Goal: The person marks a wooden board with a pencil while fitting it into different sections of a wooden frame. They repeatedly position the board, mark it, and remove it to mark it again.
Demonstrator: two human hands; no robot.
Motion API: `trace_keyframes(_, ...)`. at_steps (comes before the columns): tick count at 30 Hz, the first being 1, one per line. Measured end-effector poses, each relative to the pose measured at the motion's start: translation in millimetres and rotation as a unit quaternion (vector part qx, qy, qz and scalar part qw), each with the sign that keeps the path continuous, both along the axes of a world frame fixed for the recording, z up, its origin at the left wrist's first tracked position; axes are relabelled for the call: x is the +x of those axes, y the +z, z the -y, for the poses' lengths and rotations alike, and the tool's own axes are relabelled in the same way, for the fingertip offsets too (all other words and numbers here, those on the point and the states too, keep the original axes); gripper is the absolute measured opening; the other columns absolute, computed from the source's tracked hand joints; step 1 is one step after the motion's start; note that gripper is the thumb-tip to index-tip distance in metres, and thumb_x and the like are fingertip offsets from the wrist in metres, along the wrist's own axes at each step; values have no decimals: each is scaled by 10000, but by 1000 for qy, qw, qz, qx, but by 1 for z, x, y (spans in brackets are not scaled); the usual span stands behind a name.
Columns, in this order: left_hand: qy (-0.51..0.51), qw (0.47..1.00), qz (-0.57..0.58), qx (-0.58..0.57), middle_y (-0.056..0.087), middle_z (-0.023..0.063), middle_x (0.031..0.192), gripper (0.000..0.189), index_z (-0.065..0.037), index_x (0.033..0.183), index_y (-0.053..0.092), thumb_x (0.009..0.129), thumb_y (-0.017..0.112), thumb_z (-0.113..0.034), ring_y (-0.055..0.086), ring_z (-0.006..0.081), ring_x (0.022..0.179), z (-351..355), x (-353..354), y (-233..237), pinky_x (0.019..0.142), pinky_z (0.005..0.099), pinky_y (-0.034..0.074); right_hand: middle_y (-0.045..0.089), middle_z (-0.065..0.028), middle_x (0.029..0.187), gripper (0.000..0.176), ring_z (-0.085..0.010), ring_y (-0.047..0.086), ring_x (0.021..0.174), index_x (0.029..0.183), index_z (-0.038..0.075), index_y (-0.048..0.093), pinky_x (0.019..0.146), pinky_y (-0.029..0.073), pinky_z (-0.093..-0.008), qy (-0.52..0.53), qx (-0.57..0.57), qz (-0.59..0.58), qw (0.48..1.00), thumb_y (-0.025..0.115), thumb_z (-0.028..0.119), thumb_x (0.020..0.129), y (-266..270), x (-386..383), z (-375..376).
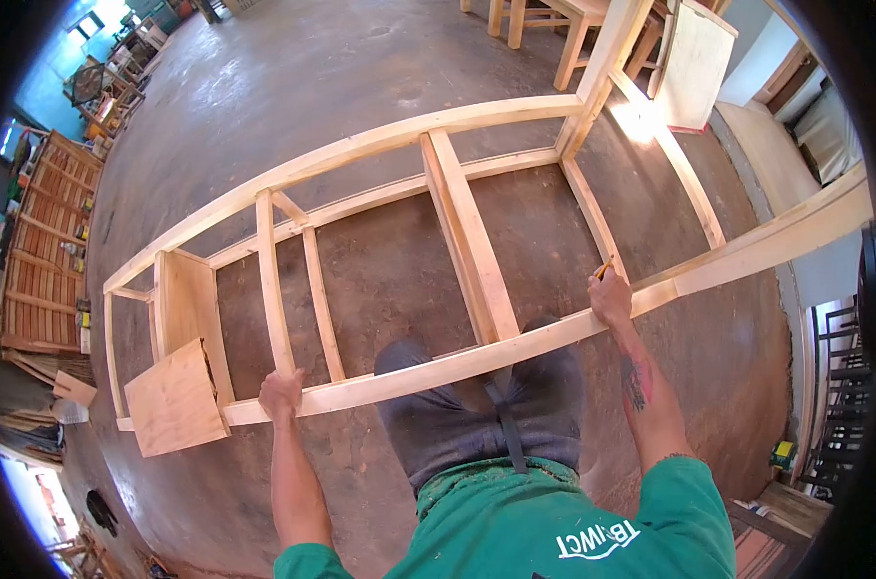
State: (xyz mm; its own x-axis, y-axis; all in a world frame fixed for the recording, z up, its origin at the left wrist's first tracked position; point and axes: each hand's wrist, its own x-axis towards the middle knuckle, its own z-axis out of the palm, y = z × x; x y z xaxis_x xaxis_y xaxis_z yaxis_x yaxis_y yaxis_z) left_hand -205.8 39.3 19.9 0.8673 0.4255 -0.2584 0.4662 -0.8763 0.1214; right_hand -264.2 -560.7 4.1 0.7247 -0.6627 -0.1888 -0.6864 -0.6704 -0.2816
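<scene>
A long wooden frame (438, 372) with several crosspieces lies across the floor in front of me. My left hand (281, 394) is closed round its near rail, where a crosspiece (273, 280) meets it. Farther right, my right hand (611, 297) rests at the near rail with its fingers closed on a pencil (605, 267), whose tip points up and away. A thin plywood piece (177, 400) leans over the frame's left end, beside an upright panel (192, 304) set inside the frame.
Slatted wood (47, 241) stands at the far left. Wooden stools (578, 29) and a pale board (694, 68) are at the top right. Dark metalwork (843, 396) stands by the right edge. A yellow and green box (783, 454) sits at the lower right.
</scene>
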Motion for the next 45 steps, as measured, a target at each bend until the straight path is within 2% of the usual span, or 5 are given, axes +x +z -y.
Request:
trace_keyframes(14,14,1000,17,-8,698,186,1019,501,-49,1078,662,711,702,-388,659,363,992,0,-3,-9,878,472,494,690,-235,989,368,-408,663,956,1131,9,593,859,504,-499,28,14,19,999,568,312,923,-1,-3,2)
trace_keyframes(18,-133,937,319,40,556,164,1235,634,-51,1271,511,733,750,-290,513,348,1193,22,15,-42,1007,507,368,689,-232,988,343,-402,661,960,1100,24,606,858,500,-501,31,12,16,999,559,315,924,-2,-2,4)
trace_keyframes(31,-40,806,-6,-590,247,358,1495,1259,77,1504,34,766,599,-773,309,431,1392,333,125,-96,1137,456,285,695,-168,932,277,-354,667,907,1028,59,632,808,489,-448,15,8,-11,1000,582,313,929,-5,-4,6)
trace_keyframes(38,-133,846,122,-501,527,379,1240,867,130,1354,370,910,532,-597,536,460,1189,326,121,-88,1015,447,428,717,-134,897,254,-237,701,841,1028,24,627,777,505,-356,-36,65,8,997,607,262,943,-8,-10,8)
trace_keyframes(45,-175,899,15,-402,593,386,1096,689,137,1381,273,873,579,-213,622,503,993,314,128,-61,894,509,504,711,-109,891,244,-148,690,851,1035,-20,599,755,512,-272,-46,105,50,992,626,209,956,-12,-11,12)
